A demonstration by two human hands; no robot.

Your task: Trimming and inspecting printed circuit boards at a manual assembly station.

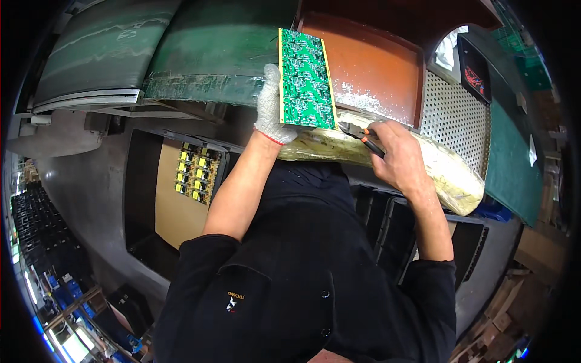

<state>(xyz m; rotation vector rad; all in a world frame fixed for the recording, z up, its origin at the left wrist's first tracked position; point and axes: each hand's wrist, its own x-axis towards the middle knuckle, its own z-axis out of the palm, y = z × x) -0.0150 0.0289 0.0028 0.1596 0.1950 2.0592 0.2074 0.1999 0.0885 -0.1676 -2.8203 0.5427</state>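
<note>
Circuit-board panel, held over the front of the worktop by the gloved left hand, appears light, stiff and brittle, best gripped by its edges; right hand grips pliers.

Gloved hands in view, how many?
1: the left hand, holding the green circuit panel at its left side. The right hand, holding pliers, is bare.

Fairly even central light, edges bowed toward a black rim, white glare lower left, perhaps slight blur there
</note>
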